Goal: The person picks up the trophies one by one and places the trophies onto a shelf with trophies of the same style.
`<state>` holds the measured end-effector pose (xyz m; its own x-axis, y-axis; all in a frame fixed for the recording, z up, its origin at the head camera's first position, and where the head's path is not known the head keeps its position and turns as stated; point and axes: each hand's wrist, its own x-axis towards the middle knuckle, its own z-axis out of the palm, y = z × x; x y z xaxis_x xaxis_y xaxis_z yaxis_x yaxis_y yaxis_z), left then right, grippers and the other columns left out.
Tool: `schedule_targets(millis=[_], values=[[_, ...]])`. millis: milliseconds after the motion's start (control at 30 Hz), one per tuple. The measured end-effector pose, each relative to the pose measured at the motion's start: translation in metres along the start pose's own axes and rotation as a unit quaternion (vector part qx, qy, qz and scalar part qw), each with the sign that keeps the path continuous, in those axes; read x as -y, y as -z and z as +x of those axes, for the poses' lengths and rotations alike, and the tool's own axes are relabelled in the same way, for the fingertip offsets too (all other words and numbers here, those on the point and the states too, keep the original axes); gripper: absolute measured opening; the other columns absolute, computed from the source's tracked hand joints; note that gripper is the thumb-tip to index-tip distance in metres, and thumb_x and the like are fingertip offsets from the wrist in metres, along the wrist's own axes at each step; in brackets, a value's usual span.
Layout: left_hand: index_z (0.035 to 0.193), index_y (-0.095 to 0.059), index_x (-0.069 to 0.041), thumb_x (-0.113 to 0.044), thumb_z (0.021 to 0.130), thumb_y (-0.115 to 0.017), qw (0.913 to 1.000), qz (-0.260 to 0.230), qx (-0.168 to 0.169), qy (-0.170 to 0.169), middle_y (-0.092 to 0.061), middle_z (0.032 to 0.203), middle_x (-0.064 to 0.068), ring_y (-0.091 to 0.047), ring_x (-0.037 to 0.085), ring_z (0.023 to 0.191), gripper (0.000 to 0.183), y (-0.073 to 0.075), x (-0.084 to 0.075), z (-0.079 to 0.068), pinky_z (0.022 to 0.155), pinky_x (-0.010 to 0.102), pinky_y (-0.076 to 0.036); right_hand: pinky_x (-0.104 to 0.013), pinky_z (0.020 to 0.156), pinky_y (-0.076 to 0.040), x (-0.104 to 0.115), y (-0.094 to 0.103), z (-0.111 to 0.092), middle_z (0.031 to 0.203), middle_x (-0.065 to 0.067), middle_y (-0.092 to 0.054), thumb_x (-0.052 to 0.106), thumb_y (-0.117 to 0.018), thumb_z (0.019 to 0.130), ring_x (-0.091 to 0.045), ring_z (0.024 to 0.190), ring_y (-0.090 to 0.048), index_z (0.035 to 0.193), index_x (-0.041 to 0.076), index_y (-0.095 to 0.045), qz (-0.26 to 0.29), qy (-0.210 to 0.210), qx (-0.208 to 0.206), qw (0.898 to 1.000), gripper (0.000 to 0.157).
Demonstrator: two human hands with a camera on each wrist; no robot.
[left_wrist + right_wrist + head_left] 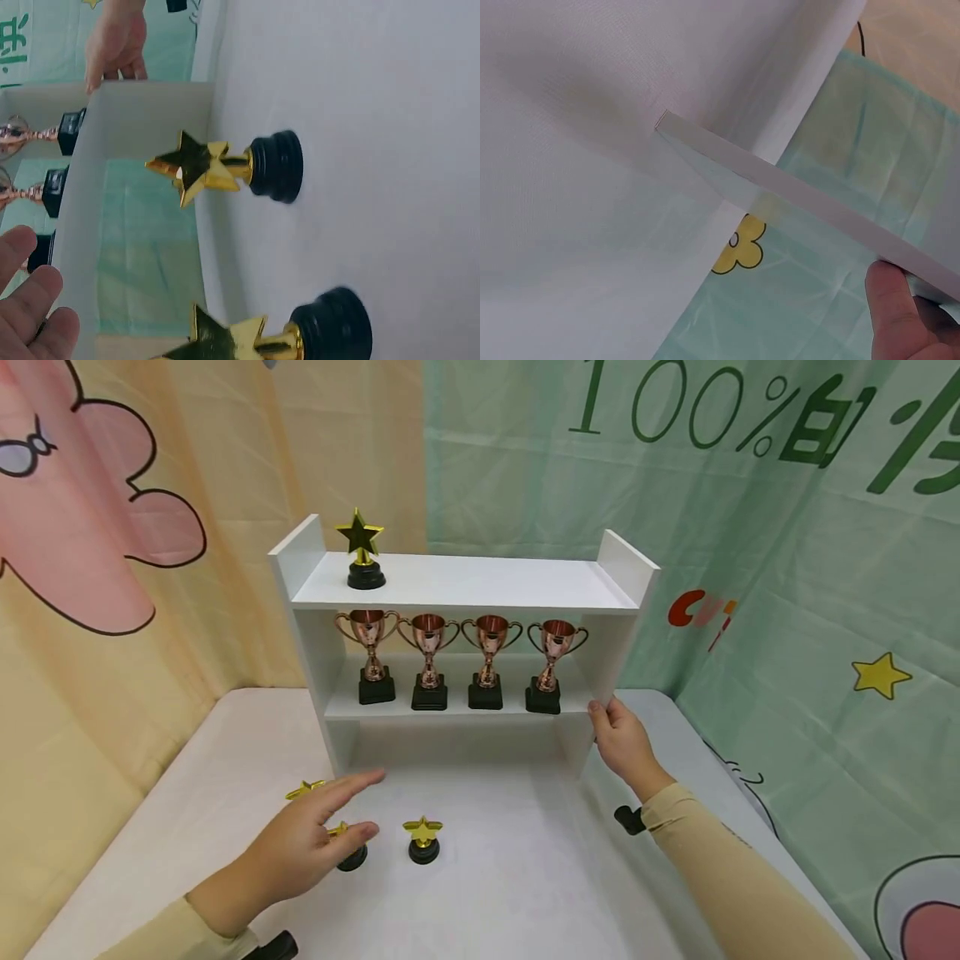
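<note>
A white two-tier shelf (465,581) stands on the table, and my right hand (628,745) grips the front of its right side panel, thumb on the edge (817,206). My left hand (300,843) hovers low over the table with fingers extended and thumb apart, holding nothing. Beneath and beside it are gold star trophies on black bases: one in full view (423,842), one partly behind the thumb (352,858), and one with only its star tip (303,789) showing. Another star trophy (365,575) stands at the left of the top board.
Several copper-coloured cup trophies (429,660) stand in a row on the middle board. The white table (495,893) extends around the shelf, with printed curtains (510,477) close behind and at both sides.
</note>
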<state>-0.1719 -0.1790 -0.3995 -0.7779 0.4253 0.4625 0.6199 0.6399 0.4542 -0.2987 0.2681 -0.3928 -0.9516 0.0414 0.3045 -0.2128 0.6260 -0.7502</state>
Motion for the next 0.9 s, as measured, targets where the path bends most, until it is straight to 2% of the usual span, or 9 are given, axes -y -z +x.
schedule_targets(millis=[67,100,167,300,367,467,600,900], values=[[0.153,-0.056,-0.02,-0.032,0.098,-0.077,0.9996,-0.013,0.027,-0.001,-0.064,0.148,-0.001,-0.066,0.021,0.131,0.06,-0.008,-0.005,0.002,0.098,0.029,-0.058,-0.051,0.097,-0.059,0.0,0.0,0.0,0.134,-0.026,-0.067,0.035,-0.042,0.115,-0.041,0.116,-0.067,0.149,0.004,-0.054,0.006,0.0,0.004,1.0,0.048],[0.153,-0.055,-0.022,-0.034,0.098,-0.077,0.9989,-0.023,0.042,0.002,-0.064,0.149,-0.002,-0.066,0.019,0.129,0.061,-0.012,-0.006,0.003,0.091,0.03,-0.061,-0.052,0.099,-0.059,0.001,0.0,0.0,0.136,-0.026,-0.067,0.036,-0.042,0.115,-0.041,0.119,-0.067,0.149,0.004,-0.054,0.009,0.0,0.006,1.0,0.048],[0.154,-0.053,-0.025,-0.041,0.098,-0.075,0.9968,-0.038,0.071,0.006,-0.062,0.151,-0.003,-0.065,0.015,0.126,0.063,-0.019,-0.008,0.006,0.085,0.027,-0.06,-0.054,0.1,-0.058,0.001,0.001,0.0,0.138,-0.026,-0.065,0.036,-0.042,0.115,-0.042,0.12,-0.067,0.15,0.004,-0.053,0.013,-0.001,0.007,1.0,0.049],[0.154,-0.053,-0.026,-0.051,0.098,-0.072,0.9933,-0.046,0.106,0.008,-0.06,0.153,-0.006,-0.064,0.018,0.132,0.064,-0.03,-0.011,0.01,0.096,0.035,-0.06,-0.056,0.102,-0.057,0.001,0.0,0.0,0.14,-0.027,-0.064,0.035,-0.042,0.115,-0.043,0.123,-0.066,0.151,0.003,-0.052,0.021,-0.004,0.01,1.0,0.049],[0.155,-0.052,-0.028,-0.056,0.097,-0.069,0.992,-0.038,0.119,0.015,-0.059,0.154,-0.008,-0.06,0.021,0.139,0.066,-0.034,-0.013,0.012,0.108,0.045,-0.055,-0.056,0.103,-0.057,0.0,-0.001,0.001,0.141,-0.027,-0.064,0.034,-0.042,0.115,-0.044,0.124,-0.065,0.151,0.003,-0.052,0.025,-0.005,0.011,1.0,0.048],[0.156,-0.05,-0.029,-0.059,0.097,-0.068,0.9897,-0.032,0.137,0.03,-0.057,0.155,-0.008,-0.06,0.021,0.139,0.068,-0.04,-0.015,0.014,0.11,0.049,-0.053,-0.056,0.104,-0.056,-0.001,-0.001,0.001,0.141,-0.026,-0.064,0.034,-0.042,0.115,-0.043,0.125,-0.065,0.151,0.004,-0.052,0.026,-0.005,0.01,1.0,0.048],[0.156,-0.05,-0.028,-0.053,0.096,-0.072,0.987,-0.033,0.148,0.052,-0.057,0.156,-0.005,-0.061,0.022,0.139,0.069,-0.045,-0.015,0.018,0.111,0.05,-0.052,-0.056,0.103,-0.056,0.0,-0.001,0.001,0.142,-0.027,-0.063,0.035,-0.042,0.115,-0.045,0.125,-0.064,0.151,0.004,-0.051,0.024,-0.003,0.01,1.0,0.049],[0.152,-0.055,-0.022,-0.034,0.095,-0.08,0.9859,-0.041,0.149,0.064,-0.059,0.154,-0.003,-0.063,0.022,0.135,0.064,-0.052,-0.011,0.02,0.111,0.049,-0.052,-0.057,0.104,-0.056,-0.002,-0.001,0.002,0.142,-0.026,-0.063,0.035,-0.042,0.115,-0.046,0.127,-0.063,0.151,0.004,-0.051,0.03,-0.006,0.011,0.999,0.049]])
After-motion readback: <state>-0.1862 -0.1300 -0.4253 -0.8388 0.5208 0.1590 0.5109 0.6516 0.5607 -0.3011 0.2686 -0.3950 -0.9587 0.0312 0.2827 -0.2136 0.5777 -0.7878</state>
